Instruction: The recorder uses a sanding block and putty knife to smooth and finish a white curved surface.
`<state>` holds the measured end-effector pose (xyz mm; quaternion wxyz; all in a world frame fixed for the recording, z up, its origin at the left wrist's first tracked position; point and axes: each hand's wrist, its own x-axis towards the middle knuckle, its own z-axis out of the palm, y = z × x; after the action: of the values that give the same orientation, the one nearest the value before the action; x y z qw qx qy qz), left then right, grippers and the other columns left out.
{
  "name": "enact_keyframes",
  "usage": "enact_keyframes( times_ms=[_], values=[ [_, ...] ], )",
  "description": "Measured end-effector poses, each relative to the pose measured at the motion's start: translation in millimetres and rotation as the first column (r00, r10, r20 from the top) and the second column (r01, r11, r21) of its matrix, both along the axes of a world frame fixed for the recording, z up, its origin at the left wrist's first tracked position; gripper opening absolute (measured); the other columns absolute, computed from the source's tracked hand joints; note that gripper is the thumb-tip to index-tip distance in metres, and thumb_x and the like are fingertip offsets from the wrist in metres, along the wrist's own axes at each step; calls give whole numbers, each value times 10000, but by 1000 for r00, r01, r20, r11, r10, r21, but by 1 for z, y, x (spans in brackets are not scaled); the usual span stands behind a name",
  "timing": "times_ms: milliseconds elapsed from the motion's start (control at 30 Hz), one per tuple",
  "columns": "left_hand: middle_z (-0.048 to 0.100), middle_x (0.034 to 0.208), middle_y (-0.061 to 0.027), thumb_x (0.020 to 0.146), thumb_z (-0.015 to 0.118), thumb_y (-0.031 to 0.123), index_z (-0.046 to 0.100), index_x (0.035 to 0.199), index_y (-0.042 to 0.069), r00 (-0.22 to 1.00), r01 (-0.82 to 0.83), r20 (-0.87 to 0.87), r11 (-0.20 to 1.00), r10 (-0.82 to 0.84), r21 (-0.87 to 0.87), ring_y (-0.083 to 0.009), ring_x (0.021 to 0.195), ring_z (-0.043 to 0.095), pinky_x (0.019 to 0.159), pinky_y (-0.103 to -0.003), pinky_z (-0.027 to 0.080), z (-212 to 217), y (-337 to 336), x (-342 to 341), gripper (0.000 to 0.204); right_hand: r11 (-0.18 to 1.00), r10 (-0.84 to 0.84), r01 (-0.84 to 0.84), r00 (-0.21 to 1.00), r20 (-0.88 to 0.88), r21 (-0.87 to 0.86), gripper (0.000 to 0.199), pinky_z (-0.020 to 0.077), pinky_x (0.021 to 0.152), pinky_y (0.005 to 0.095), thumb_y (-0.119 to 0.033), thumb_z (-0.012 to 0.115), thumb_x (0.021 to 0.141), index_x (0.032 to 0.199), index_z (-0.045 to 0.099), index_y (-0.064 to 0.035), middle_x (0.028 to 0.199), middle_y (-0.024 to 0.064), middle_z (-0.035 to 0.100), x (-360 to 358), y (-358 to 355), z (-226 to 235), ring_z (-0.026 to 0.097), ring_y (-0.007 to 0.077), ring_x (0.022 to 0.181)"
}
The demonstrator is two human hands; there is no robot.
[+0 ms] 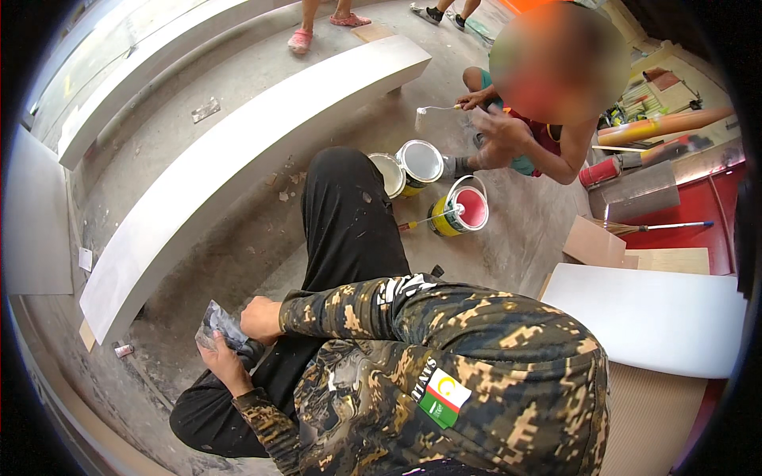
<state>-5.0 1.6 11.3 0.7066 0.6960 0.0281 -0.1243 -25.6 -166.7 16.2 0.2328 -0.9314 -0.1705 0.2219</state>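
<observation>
Thin grey-smeared rectangular plate (pixel 221 323) gripped at lower edge by L hand (pixel 225 363), nr black trousers (pixel 348 226); R hand (pixel 261 320) curled beside, can't tell if gripping. Step prob. handwork on plate; next move calls for steady L grip. Long white curved panel (pixel 262 139) ahead

Camouflage shirt (pixel 508 357): white capitals (pixel 424 381) along patch (pixel 442 399) edge, yellow crescent (pixel 449 387) on patch; white sleeve print (pixel 403 288) illegible.

Downward fisheye view from head height
</observation>
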Motion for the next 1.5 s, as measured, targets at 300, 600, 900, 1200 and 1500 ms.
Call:
enact_keyframes(
  times_ms=[300, 600, 900, 1200, 1500],
  values=[
    [619, 1208, -93, 1009, 536, 66, 532, 1267, -35, 984, -174, 27, 983, 176, -61, -180, 1059, 588, 971, -329, 459, -4, -1, 7, 277, 997, -81, 81, 997, -17, -3, 238, 580, 740, 437, -162, 724, 693, 877, 762, -15, 898, 220, 735, 17, -19, 6, 735, 353, 862],
    [556, 1352, -145, 971, 534, 30, 455, 1382, -55, 959, -270, 38, 945, 281, -185, -249, 1209, 542, 1061, -367, 398, -16, -5, -3, 426, 707, -653, 572, 754, 72, 415, 270, 492, 755, 597, -201, 580, 918, 1090, 520, -2, 905, 304, 672, 17, -21, 4, 642, 513, 865],
    [572, 1321, -159, 982, 516, 33, 479, 1343, -56, 831, -554, -248, 705, 497, -442, -267, 1176, 581, 1006, -397, 461, -15, -8, -1, 374, 460, -777, 663, 623, -94, 590, 351, 528, 862, 381, -198, 640, 942, 1209, 573, 20, 1069, 190, 690, 22, -53, 11, 681, 288, 989],
    [586, 1298, -167, 997, 492, 74, 484, 1332, -71, 685, -725, -367, 642, 630, -250, -289, 1150, 594, 1002, -397, 457, -12, -11, 5, 366, 94, -279, 881, 471, -837, 464, 295, 544, 828, 330, -63, 572, 956, 1248, 594, -25, 1082, 52, 667, 18, -45, 21, 660, 169, 923],
    [483, 1454, -196, 1028, 443, 88, 411, 1431, -51, 760, -642, -155, 695, 631, -323, -309, 1326, 482, 1122, -401, 360, -29, -12, 6, 428, 108, -141, 855, 518, -844, 507, 496, 571, 772, 300, 5, 552, 927, 1421, 508, -11, 1132, 62, 656, 10, -38, 13, 666, 148, 904]
  ],
)
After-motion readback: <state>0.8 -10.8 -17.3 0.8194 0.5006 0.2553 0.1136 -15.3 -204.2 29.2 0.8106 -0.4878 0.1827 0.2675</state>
